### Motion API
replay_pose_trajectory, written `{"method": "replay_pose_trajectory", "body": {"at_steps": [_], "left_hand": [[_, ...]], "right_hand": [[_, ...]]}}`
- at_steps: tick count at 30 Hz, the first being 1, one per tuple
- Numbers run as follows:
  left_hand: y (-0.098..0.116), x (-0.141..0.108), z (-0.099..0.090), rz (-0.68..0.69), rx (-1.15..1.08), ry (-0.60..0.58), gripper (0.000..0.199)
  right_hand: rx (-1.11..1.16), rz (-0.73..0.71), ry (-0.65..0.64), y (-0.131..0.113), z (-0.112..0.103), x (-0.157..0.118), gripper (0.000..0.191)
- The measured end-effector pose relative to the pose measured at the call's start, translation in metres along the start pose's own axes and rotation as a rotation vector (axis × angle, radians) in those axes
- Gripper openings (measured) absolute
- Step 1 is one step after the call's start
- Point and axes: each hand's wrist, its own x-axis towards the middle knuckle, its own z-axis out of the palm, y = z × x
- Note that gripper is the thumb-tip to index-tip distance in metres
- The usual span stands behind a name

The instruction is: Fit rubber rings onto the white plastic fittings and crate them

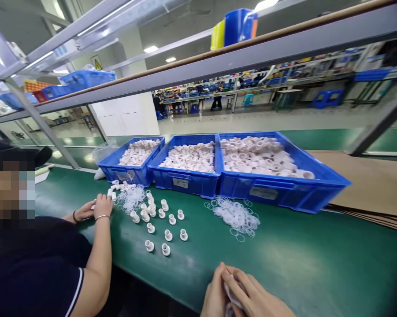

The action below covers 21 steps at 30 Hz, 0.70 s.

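At the bottom centre, my left hand and my right hand meet over the front part of the green table. Their fingers are wrapped round a white part, mostly hidden between them. Beyond my hands lies a loose pile of thin, translucent rings. Several white flanged fittings stand on the table to the left of that pile.
Three blue bins full of white parts line the back of the table. At the left, a person handles small parts beside a second ring pile. Flat cardboard lies at the right; a shelf spans overhead.
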Motion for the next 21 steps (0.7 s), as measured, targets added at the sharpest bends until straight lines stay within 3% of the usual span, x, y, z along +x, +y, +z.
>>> {"method": "replay_pose_trajectory", "body": {"at_steps": [2,5,7,9,12,16,21], "left_hand": [[0.049,-0.005,-0.014,0.086,-0.037,0.033,0.034],[0.125,-0.010,-0.034,0.210,-0.089,0.078,0.037],[0.174,-0.012,-0.046,0.285,-0.125,0.105,0.038],[0.219,-0.012,-0.057,0.350,-0.159,0.127,0.039],[0.276,-0.005,-0.068,0.415,-0.203,0.153,0.029],[0.324,0.010,-0.073,0.435,-0.240,0.166,0.049],[0.344,0.000,-0.074,0.412,-0.249,0.176,0.046]], "right_hand": [[0.134,0.036,-0.156,-0.002,0.006,0.027,0.043],[0.440,0.070,-0.311,0.009,-0.011,0.082,0.031],[0.611,0.097,-0.255,0.027,-0.024,0.126,0.022],[0.627,0.118,-0.097,0.047,-0.025,0.174,0.012],[0.530,0.022,0.030,0.067,0.001,0.236,0.006],[0.457,-0.165,-0.076,0.069,0.047,0.283,0.011],[0.302,-0.259,-0.216,0.071,0.072,0.306,0.007]]}}
